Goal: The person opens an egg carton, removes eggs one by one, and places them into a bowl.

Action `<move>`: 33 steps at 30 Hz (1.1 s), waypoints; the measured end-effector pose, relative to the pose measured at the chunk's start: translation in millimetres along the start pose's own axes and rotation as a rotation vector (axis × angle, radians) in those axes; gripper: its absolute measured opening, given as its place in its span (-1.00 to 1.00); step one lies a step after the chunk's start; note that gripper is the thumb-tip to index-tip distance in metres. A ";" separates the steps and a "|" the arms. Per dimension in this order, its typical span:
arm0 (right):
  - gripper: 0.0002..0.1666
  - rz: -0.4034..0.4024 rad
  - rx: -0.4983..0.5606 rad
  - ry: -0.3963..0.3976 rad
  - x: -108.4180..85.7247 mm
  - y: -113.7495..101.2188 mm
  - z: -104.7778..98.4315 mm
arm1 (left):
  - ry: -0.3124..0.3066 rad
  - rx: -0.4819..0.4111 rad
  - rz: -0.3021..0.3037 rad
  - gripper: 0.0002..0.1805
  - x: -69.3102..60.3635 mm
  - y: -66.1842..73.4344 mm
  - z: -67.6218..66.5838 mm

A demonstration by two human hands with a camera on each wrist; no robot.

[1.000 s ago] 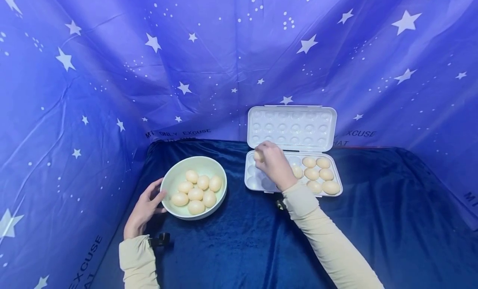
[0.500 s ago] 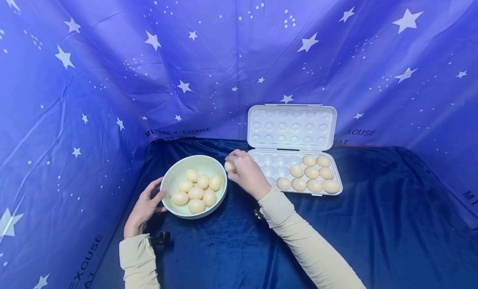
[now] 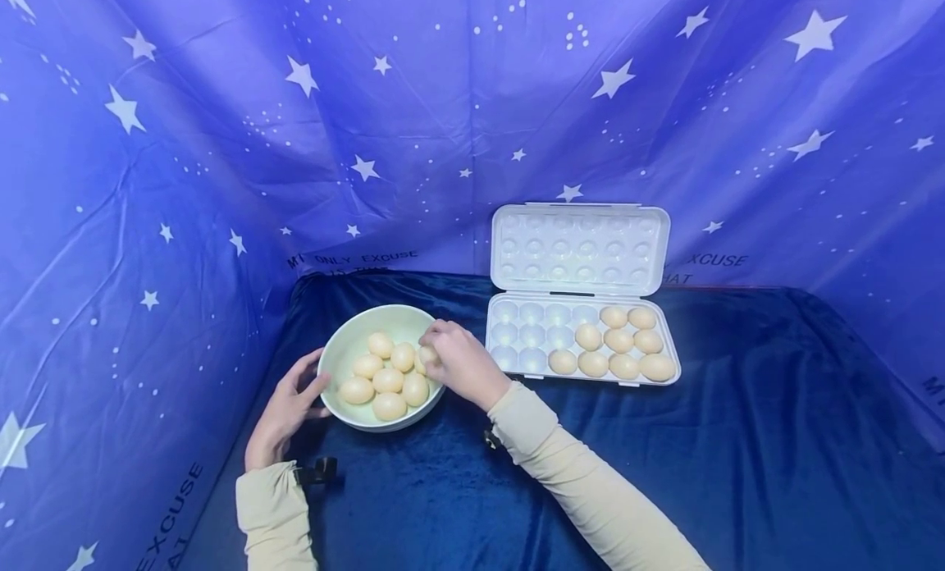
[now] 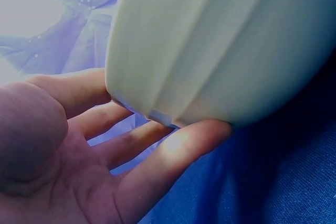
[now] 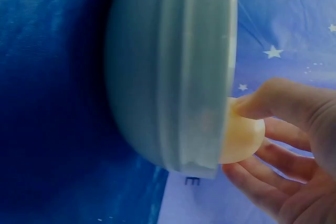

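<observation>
Round the left rim of a pale green bowl (image 3: 341,351), my left hand (image 3: 289,407) holds on, with fingers against its outer wall (image 4: 210,51) in the left wrist view. Several cream-coloured eggs (image 3: 387,381) lie inside. My right hand (image 3: 465,366) is over the bowl's right rim and pinches an egg (image 5: 244,137) between thumb and fingers; part of that egg is hidden behind the bowl wall in the right wrist view. To the right lies an opened white egg carton (image 3: 531,313), its right-hand cups filled with several eggs (image 3: 618,340) and its left-hand cups bare.
The carton's lid (image 3: 580,251) leans back near the starry blue curtain (image 3: 413,128), which surrounds the table. Dark blue cloth (image 3: 458,489) covers the tabletop. A small black device (image 3: 317,472) is strapped at the left wrist.
With an egg in its grip, my right hand has moved left from above the carton to the bowl's right rim. My left hand and the bowl have stayed in place.
</observation>
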State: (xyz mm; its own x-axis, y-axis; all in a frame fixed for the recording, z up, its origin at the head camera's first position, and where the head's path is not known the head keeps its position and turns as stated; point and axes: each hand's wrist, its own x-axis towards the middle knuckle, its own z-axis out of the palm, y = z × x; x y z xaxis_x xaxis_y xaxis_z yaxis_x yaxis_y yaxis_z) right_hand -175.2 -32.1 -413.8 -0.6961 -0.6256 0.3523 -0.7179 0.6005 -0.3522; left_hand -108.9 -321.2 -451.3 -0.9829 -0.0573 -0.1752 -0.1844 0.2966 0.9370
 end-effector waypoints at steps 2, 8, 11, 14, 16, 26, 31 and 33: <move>-0.70 0.000 -0.014 -0.024 -0.6 -0.2 3.2 | 0.001 0.003 0.002 -0.40 -0.2 0.6 0.0; -0.66 0.002 -0.033 -0.095 0.2 -0.1 13.1 | 0.002 -0.002 -0.009 -0.39 -1.0 1.6 0.3; -0.65 0.008 -0.051 -0.115 1.6 -0.3 16.9 | -0.001 -0.002 -0.013 -0.39 -1.5 2.2 0.7; -0.66 0.025 -0.057 -0.137 2.7 -0.5 19.4 | -0.001 0.001 -0.014 -0.38 -1.7 2.8 0.9; -0.67 0.036 -0.063 -0.147 3.4 -0.8 20.1 | -0.001 -0.001 -0.012 -0.39 -1.6 3.1 0.9; -0.71 0.008 -0.141 -0.149 10.3 -2.2 24.0 | 0.000 -0.029 0.000 -0.40 -1.0 3.3 1.8; -0.70 0.009 -0.136 -0.139 9.2 -2.1 25.8 | 0.000 -0.028 -0.007 -0.39 -2.1 3.1 1.7; -0.71 0.001 -0.123 -0.127 8.2 -1.6 25.5 | 0.003 -0.033 -0.007 -0.39 -2.7 2.7 1.3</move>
State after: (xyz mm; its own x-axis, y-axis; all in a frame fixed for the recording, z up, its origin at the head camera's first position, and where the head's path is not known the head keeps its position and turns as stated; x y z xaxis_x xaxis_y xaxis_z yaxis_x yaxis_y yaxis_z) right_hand -179.5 -50.8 -432.4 -0.6958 -0.6782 0.2365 -0.7182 0.6528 -0.2409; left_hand -106.8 -319.0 -448.7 -0.9815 -0.0619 -0.1811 -0.1911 0.2649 0.9452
